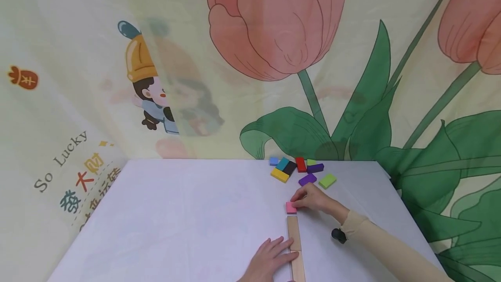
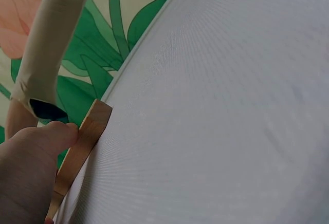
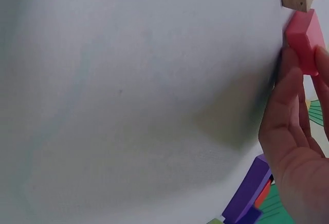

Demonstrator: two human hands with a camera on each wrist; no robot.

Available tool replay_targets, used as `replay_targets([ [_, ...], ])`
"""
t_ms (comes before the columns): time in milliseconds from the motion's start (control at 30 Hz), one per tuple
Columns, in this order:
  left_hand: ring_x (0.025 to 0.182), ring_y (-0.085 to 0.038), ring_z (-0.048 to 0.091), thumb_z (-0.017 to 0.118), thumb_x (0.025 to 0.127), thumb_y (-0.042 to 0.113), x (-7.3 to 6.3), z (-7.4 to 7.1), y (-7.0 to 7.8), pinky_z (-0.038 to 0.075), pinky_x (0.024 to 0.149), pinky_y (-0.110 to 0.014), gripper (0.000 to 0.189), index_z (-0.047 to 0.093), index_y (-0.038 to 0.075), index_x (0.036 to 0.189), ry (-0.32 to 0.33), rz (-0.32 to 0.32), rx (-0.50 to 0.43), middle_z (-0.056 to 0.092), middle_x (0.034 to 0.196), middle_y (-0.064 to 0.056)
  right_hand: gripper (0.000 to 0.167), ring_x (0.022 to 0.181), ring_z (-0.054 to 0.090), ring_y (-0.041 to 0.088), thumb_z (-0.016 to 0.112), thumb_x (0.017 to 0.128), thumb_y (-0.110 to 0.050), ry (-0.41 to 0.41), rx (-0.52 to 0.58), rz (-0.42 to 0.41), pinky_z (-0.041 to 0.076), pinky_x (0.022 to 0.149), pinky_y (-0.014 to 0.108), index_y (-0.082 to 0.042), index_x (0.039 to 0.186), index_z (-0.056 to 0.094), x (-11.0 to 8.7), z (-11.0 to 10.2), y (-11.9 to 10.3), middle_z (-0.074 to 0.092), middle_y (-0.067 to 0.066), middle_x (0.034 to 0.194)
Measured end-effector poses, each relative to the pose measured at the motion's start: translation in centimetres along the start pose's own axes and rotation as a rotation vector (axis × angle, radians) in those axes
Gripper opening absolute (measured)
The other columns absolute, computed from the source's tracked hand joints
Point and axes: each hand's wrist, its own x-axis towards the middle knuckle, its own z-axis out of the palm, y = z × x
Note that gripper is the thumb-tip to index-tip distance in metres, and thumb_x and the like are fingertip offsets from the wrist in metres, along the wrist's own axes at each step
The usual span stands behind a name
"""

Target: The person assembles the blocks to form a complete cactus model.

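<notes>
Two plain wooden blocks [image 1: 294, 233] lie end to end in a line on the white table, running away from the person. Across them reach the spread, fairly straight fingers of the left hand [image 1: 268, 259], with fingertips resting on the wood. In the left wrist view its thumb touches a wooden block [image 2: 85, 144]. At the far end of the line, the right hand [image 1: 315, 198] pinches a pink block [image 1: 290, 207] between thumb and fingers. A narrow gap separates the pink block from the nearest wooden block, seen also in the right wrist view [image 3: 304, 41].
Beyond the right hand lie several coloured blocks: yellow [image 1: 279, 175], black [image 1: 289, 168], teal [image 1: 283, 162], blue [image 1: 273, 161], red [image 1: 300, 164], purple [image 1: 307, 178] and green [image 1: 327, 181]. A printed curtain [image 1: 188, 77] hangs behind the table [image 1: 176, 221].
</notes>
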Motion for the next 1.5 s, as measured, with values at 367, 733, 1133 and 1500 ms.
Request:
replay_targets([
  [367, 0.14, -0.018, 0.04, 0.044, 0.091, 0.066, -0.1, -0.1, 0.1, 0.041, 0.108, -0.047, 0.061, 0.044, 0.035, 0.144, -0.005, -0.009, 0.003, 0.038, 0.155, 0.009, 0.013, 0.079, 0.063, 0.012, 0.076, 0.082, -0.011, -0.05, 0.016, -0.017, 0.058, 0.073, 0.028, -0.006, 0.094, 0.077, -0.7, 0.0, -0.1, 0.074, 0.005, 0.09],
  [733, 0.14, -0.018, 0.041, 0.044, 0.091, 0.066, -0.2, 0.2, 0.0, 0.042, 0.108, -0.047, 0.06, 0.045, 0.035, 0.143, 0.011, 0.001, 0.014, 0.039, 0.155, 0.009, 0.014, 0.076, 0.062, 0.012, 0.075, 0.083, -0.012, -0.083, 0.012, -0.034, 0.058, 0.072, 0.027, -0.005, 0.095, 0.077, -0.8, 0.2, 0.3, 0.074, 0.006, 0.09],
  [1133, 0.14, -0.017, 0.04, 0.044, 0.092, 0.065, -0.1, -0.1, 0.2, 0.041, 0.108, -0.048, 0.058, 0.045, 0.036, 0.143, 0.008, -0.011, -0.003, 0.038, 0.155, 0.009, 0.015, 0.076, 0.063, 0.014, 0.072, 0.086, -0.013, 0.071, 0.009, -0.019, 0.058, 0.069, 0.026, -0.004, 0.097, 0.074, -0.1, -0.4, 0.1, 0.071, 0.006, 0.091],
  [1500, 0.139, -0.017, 0.042, 0.046, 0.091, 0.065, 0.1, 0.1, 0.1, 0.042, 0.107, -0.046, 0.059, 0.047, 0.035, 0.142, 0.023, 0.005, 0.042, 0.04, 0.154, 0.008, 0.039, 0.088, 0.054, 0.031, 0.072, 0.084, -0.019, 0.463, -0.246, 0.05, 0.053, 0.07, 0.038, 0.014, 0.102, 0.064, 1.8, -2.7, 2.6, 0.057, 0.027, 0.101],
])
